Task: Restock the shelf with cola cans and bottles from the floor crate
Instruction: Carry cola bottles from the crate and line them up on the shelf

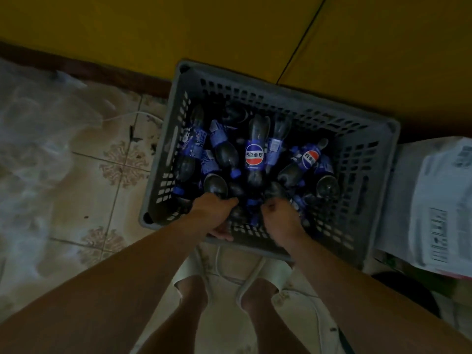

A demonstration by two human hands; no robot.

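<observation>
Bottles [254,154] are dumped loose in the grey crate [370,159], lying every which way, so you can't just pluck one upright, you have to dig. No cans that I can spot. The crate sits on the floor [122,159] at 12 o'clock from the feet, its far edge up against a yellow panel [153,34].

The left grip [217,215] is wrapped round a dark bottle [237,213] by the crate's 6 o'clock wall, thumb under, fingers over. The right grip [279,218] is curled into the pile just beside it, but it's too dim to tell what it's got, if anything.

Room-wise, the crate walls are tall, so I'd say lift straight up. There's a white parcel [434,200] crowding 3 o'clock and plastic wrap [33,123] at 9, so back toward 6 looks freest.
</observation>
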